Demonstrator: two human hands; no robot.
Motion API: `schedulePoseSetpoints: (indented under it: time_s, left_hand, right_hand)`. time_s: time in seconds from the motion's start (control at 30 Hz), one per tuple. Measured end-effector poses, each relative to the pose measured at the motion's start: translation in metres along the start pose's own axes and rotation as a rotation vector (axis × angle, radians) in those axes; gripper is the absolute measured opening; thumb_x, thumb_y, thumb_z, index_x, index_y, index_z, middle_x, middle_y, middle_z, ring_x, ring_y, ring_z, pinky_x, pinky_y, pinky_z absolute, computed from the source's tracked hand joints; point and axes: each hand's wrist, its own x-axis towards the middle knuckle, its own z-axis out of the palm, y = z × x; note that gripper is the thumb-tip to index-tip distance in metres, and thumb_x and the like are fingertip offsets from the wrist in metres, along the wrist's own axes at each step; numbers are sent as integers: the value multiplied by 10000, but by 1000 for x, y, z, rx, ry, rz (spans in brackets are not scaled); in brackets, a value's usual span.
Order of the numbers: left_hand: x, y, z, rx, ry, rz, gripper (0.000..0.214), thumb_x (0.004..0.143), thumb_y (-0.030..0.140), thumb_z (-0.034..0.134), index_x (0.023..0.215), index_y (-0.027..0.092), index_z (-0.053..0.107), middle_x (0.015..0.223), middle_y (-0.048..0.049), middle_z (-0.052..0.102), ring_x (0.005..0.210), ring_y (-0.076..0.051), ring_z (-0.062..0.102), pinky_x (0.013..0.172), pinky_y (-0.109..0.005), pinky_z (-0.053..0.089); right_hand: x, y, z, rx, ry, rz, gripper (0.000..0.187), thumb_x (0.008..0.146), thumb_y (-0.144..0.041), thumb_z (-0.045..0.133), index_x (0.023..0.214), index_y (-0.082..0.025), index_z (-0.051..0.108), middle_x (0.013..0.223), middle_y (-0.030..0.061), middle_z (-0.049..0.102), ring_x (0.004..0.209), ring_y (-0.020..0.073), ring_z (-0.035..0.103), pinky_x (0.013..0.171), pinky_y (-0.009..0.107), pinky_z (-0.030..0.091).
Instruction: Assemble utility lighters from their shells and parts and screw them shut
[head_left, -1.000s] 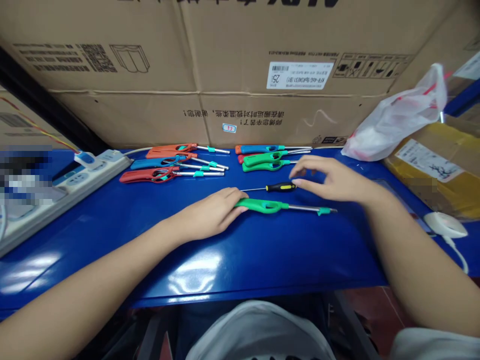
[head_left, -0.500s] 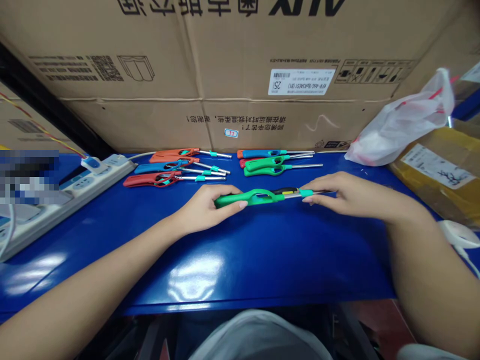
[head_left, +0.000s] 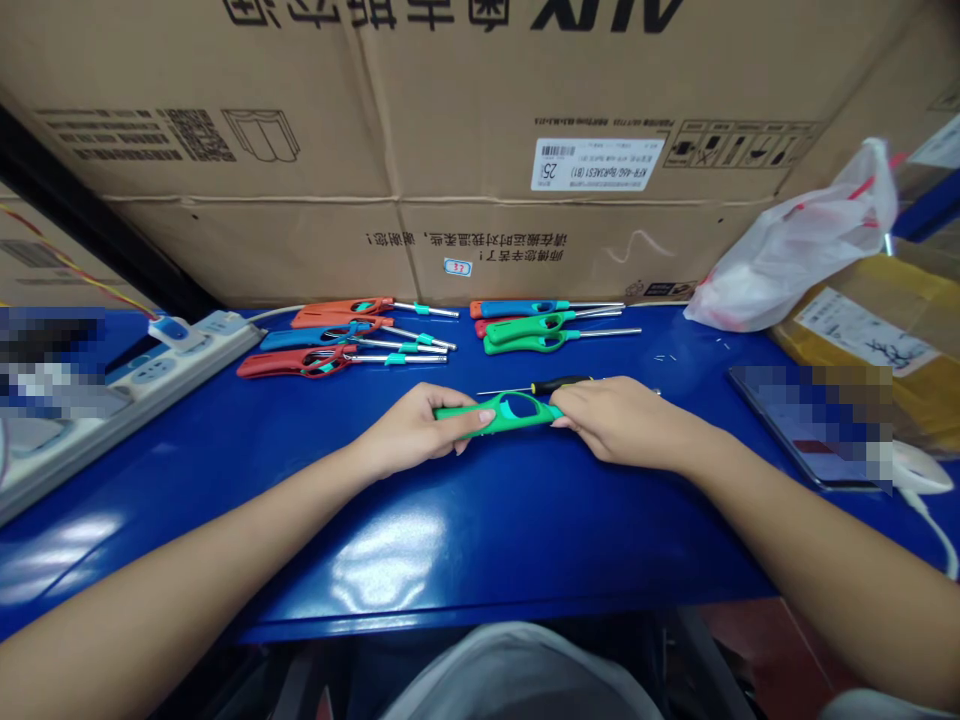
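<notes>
A green long-nosed lighter [head_left: 517, 410] is held level between my two hands above the blue table. My left hand [head_left: 412, 430] grips its handle end, thumb along the near side. My right hand [head_left: 626, 415] is closed around the nozzle end and hides most of the metal tube. Just behind the lighter lies a screwdriver [head_left: 551, 384] with a black and yellow handle, partly covered by my right hand. Farther back on the left rest an orange lighter [head_left: 341, 312], blue lighter [head_left: 319, 335] and red lighter [head_left: 296, 361], with teal pieces on their tubes.
Several more lighters [head_left: 525, 342] lie at the back centre. A power strip [head_left: 135, 395] runs along the left. On the right are a phone [head_left: 795, 430], a white plastic bag [head_left: 795, 240] and a taped parcel [head_left: 922, 360]. A large cardboard box [head_left: 450, 160] stands behind.
My right hand has moved left along the tube and now wraps the nozzle end near the green body. The lighter has turned and come slightly nearer, uncovering the screwdriver and the phone.
</notes>
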Motion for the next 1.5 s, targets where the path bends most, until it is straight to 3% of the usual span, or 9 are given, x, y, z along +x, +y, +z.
schedulePoseSetpoints:
  time_s: [0.2, 0.37, 0.57, 0.67, 0.8, 0.93, 1.1, 1.5]
  left_hand:
    - [2, -1, 2, -283, -18, -151, 490, 752, 574, 817, 671, 125, 640, 542, 17, 522, 383, -12, 275, 373, -186, 105]
    - [2, -1, 3, -299, -21, -148, 492, 747, 572, 823, 683, 119, 644, 548, 11, 528, 387, -12, 277, 369, -183, 111]
    - [-3, -3, 4, 33, 16, 90, 445, 887, 533, 700, 715, 125, 656, 561, 17, 559, 453, -48, 384, 426, -178, 284]
    - [-3, -5, 2, 269, 85, 249, 365, 929, 474, 656, 832, 126, 715, 611, 8, 619, 532, -86, 506, 511, -188, 398]
    - [-2, -5, -8, 606, 169, 572, 276, 959, 384, 649, 1058, 145, 744, 851, -48, 752, 695, -132, 646, 672, -215, 501]
    - [0, -6, -14, 772, 167, 805, 239, 997, 303, 620, 1146, 140, 711, 929, -77, 750, 781, -148, 692, 764, -228, 545]
    - [0, -12, -10, 800, 214, 901, 215, 999, 269, 623, 1162, 146, 688, 978, -90, 753, 851, -156, 720, 817, -239, 580]
    - [0, -21, -5, 928, 243, 968, 224, 1010, 271, 607, 1170, 124, 663, 965, -105, 755, 818, -160, 733, 793, -254, 616]
  right_hand:
    - [0, 4, 7, -116, 140, -45, 213, 1029, -236, 468, 918, -171, 639, 868, 81, 731, 750, 205, 650, 641, 301, 374]
    - [-2, 2, 6, -157, 165, -60, 198, 1017, -214, 484, 896, -173, 636, 841, 76, 722, 720, 196, 627, 624, 300, 356]
    - [-5, -1, 1, -143, 94, -81, 175, 990, -164, 488, 899, -183, 636, 800, 73, 703, 710, 204, 622, 626, 301, 368]
    - [-4, -2, 0, -138, 85, -64, 184, 995, -166, 479, 902, -184, 637, 805, 74, 706, 700, 205, 622, 624, 307, 369]
    - [-5, 0, -3, -41, 148, -29, 224, 1039, -257, 450, 967, -178, 647, 905, 88, 732, 775, 220, 662, 669, 311, 425]
    - [-7, 5, -5, 48, 247, -62, 288, 1064, -335, 437, 1078, -171, 673, 967, 88, 731, 846, 220, 682, 733, 312, 476]
    - [-7, 5, 4, -41, 321, -81, 307, 1064, -282, 413, 1087, -144, 686, 991, 124, 753, 839, 233, 686, 713, 320, 469]
    - [-3, 6, 12, 73, 218, -60, 252, 1026, -210, 427, 973, -166, 669, 876, 75, 729, 699, 190, 633, 666, 295, 410]
